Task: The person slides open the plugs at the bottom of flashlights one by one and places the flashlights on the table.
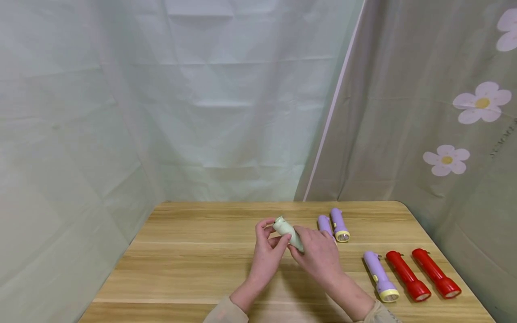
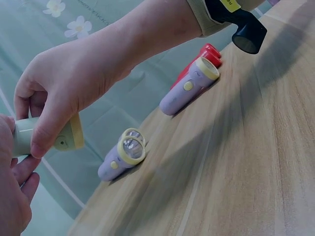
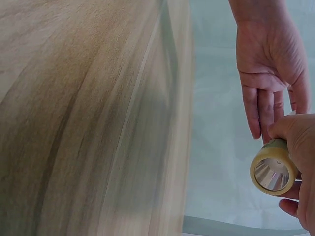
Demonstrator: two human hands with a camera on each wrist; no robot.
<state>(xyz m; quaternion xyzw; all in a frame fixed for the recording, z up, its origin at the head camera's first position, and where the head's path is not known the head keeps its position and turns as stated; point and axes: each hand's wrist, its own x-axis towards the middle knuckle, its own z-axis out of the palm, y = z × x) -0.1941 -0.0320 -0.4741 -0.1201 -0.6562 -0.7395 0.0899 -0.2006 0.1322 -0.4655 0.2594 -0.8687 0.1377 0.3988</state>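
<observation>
A pale green flashlight (image 1: 285, 228) with a yellow head ring is held tilted above the table between both hands. My left hand (image 1: 266, 255) holds its tail half, thumb on the near side and fingers behind. My right hand (image 1: 321, 253) grips the head half; in the left wrist view its thumb lies across the green body (image 2: 27, 135). The reflector (image 3: 272, 175) shows under my right hand in the right wrist view. A small raised piece sticks up at the tail end. Part of the body is hidden by fingers.
Beyond my right hand lie two purple flashlights (image 1: 338, 224), one partly covered by that hand. A third purple flashlight (image 1: 379, 276) and two red flashlights (image 1: 408, 276) lie in a row at the wooden table's (image 1: 181, 260) right side. Curtains (image 1: 226, 112) hang behind it.
</observation>
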